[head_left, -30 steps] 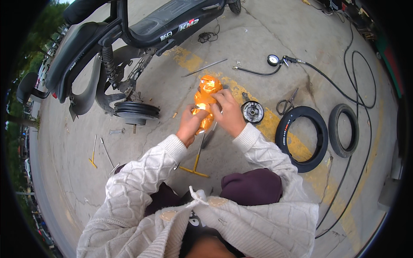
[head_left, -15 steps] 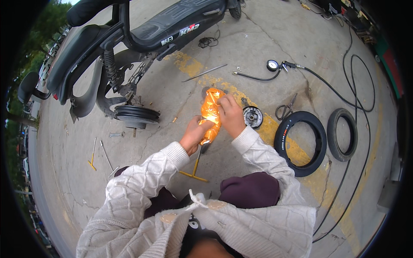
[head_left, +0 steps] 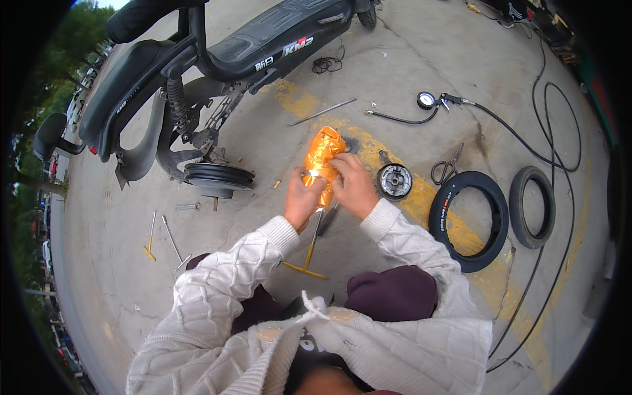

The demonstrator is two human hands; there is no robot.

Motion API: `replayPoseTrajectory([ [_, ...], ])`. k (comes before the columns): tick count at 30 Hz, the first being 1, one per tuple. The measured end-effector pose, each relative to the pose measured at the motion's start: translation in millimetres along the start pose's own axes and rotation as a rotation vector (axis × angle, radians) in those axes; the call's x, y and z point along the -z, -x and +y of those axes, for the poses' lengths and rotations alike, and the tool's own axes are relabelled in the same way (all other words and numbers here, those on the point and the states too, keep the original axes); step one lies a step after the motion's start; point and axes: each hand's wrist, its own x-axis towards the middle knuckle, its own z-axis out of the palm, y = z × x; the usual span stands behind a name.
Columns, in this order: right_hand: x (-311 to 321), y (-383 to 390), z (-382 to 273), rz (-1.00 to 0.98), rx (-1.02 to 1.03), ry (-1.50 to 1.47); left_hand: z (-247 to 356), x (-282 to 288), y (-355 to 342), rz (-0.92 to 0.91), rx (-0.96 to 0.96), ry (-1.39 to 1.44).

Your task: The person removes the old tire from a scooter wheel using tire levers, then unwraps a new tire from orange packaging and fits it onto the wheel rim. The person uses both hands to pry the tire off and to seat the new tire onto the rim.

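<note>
Between my hands is a shiny orange foil packet [head_left: 325,149], elongated and crinkled, held above the concrete. My left hand [head_left: 304,199] grips its lower left side, thumb on top. The fingers of my right hand [head_left: 353,185] are closed on its right edge. What the packet contains is hidden. Below it a T-handle wrench [head_left: 307,259] with a yellow handle lies on the ground, its upper end covered by the packet and hands. A dark, long object [head_left: 327,220] beside the wrench is partly hidden by my right hand. Right of my hands lies a round brake drum part [head_left: 394,180].
A black electric scooter [head_left: 263,49] stands at the upper left, with a bare wheel rim [head_left: 219,176] near it. Two tyres [head_left: 437,224] [head_left: 515,210], scissors [head_left: 447,164] and a hosed pressure gauge [head_left: 426,101] lie right. A pry bar [head_left: 322,112] and a small T-wrench [head_left: 151,237] lie on the concrete.
The packet, still in both hands, has shifted slightly up and tilted the other way. My left hand has turned more upright around its lower part. The whole view has moved slightly.
</note>
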Motion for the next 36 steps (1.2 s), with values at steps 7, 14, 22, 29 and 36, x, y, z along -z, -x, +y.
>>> replayPoseTrajectory([
  [7, 0, 10, -10, -0.074, -0.038, 0.09, 1, 3, -13, 0.008, -0.138, -0.074],
  [14, -11, 14, -5, 0.029, -0.059, -0.014, 0, 3, -20, -0.05, -0.169, -0.087],
  [22, -10, 12, 9, 0.052, -0.15, -0.101, -11, 4, -18, -0.058, -0.275, -0.346],
  [29, -8, 11, 12, 0.034, -0.215, -0.189, -8, -1, -8, -0.059, -0.263, -0.419],
  [36, -5, 12, 24, -0.091, -0.364, -0.45, -18, 13, -24, -0.128, -0.264, -0.595],
])
